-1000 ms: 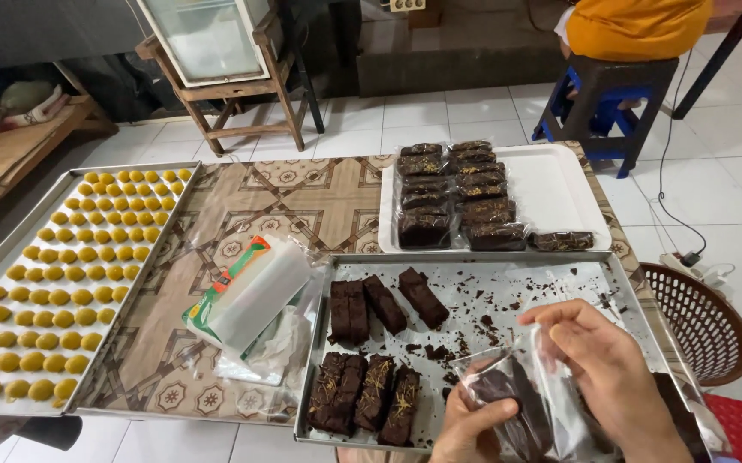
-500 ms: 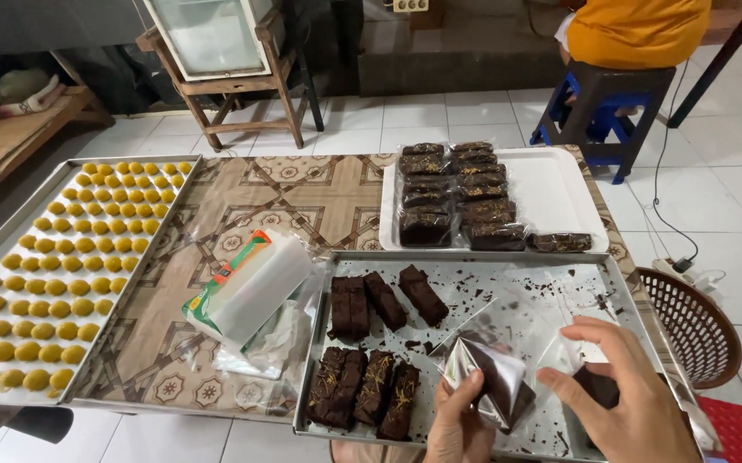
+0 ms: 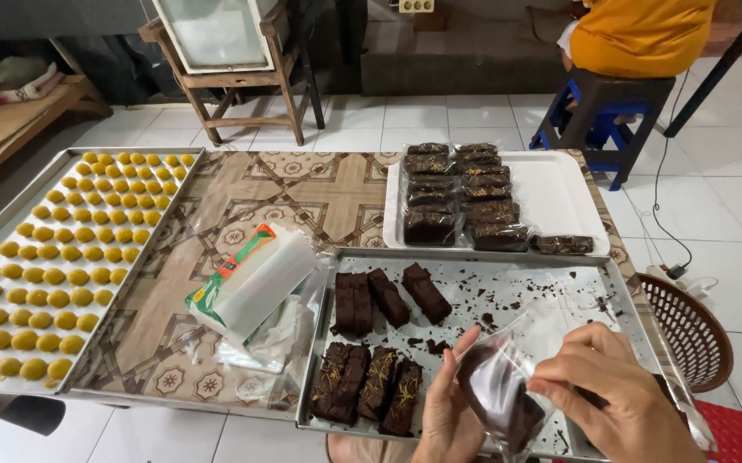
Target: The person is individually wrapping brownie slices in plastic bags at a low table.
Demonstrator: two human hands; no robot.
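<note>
My left hand (image 3: 452, 407) and my right hand (image 3: 619, 399) hold a clear plastic bag (image 3: 501, 387) between them, with a dark brownie slice inside it. They hover over the near right part of a metal baking tray (image 3: 551, 287) strewn with crumbs. Several bare brownie slices (image 3: 379, 343) lie on the tray's left half. Behind it a white tray (image 3: 559, 193) carries several bagged brownies (image 3: 461, 193) in stacked rows.
A pack of clear bags (image 3: 255, 279) lies on the patterned table (image 3: 242, 201). At the left a long metal tray (image 3: 11, 223) holds several rows of small yellow cookies. A person in orange sits on a blue stool (image 3: 606, 111). A brown basket (image 3: 688, 330) stands at the right.
The bagged brownie has shifted left and up between my hands, and my right hand has moved over the bag's right side. The camera tilted slightly.
</note>
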